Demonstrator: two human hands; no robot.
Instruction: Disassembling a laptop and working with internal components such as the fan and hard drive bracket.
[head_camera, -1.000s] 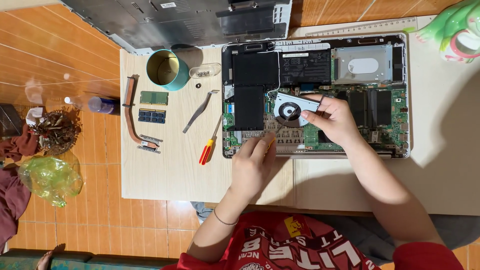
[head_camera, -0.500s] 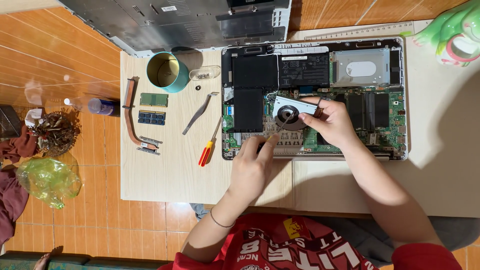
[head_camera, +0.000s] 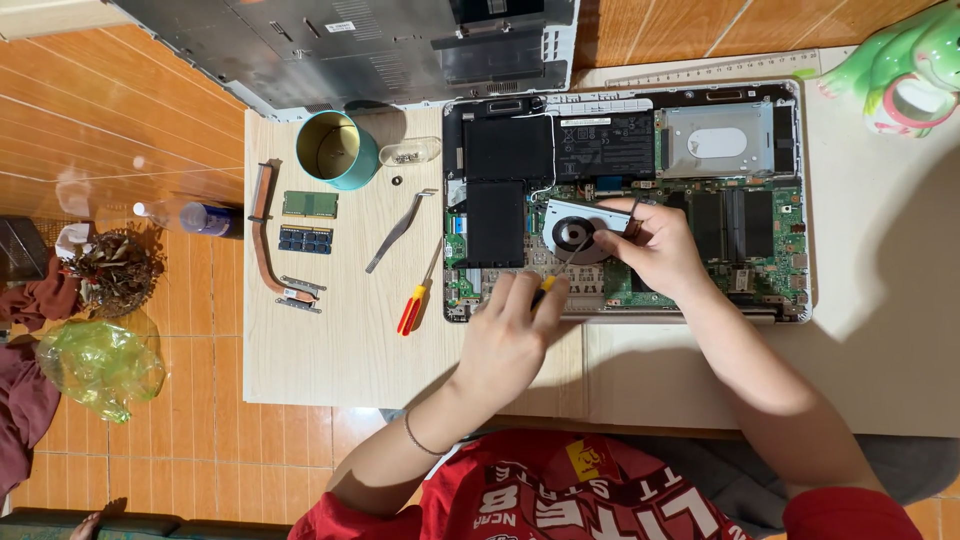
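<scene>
An opened laptop (head_camera: 700, 130) lies at the table's (head_camera: 330, 360) far edge, its boards and battery bare. The right hand (head_camera: 655, 245) rests on the fan (head_camera: 575, 232) near the laptop's middle, its fingers (head_camera: 622, 222) curled onto the fan's rim; whether they grip it cannot be told. The left hand (head_camera: 510, 335) sits at the laptop's near edge, fingers closed round a yellow-handled screwdriver (head_camera: 545, 285) whose tip points toward the fan. Left of the laptop lie a red screwdriver (head_camera: 412, 310), tweezers (head_camera: 395, 232), two memory sticks (head_camera: 308, 222) and a copper heat pipe (head_camera: 268, 240). A teal cup (head_camera: 338, 150) stands near the far left corner.
</scene>
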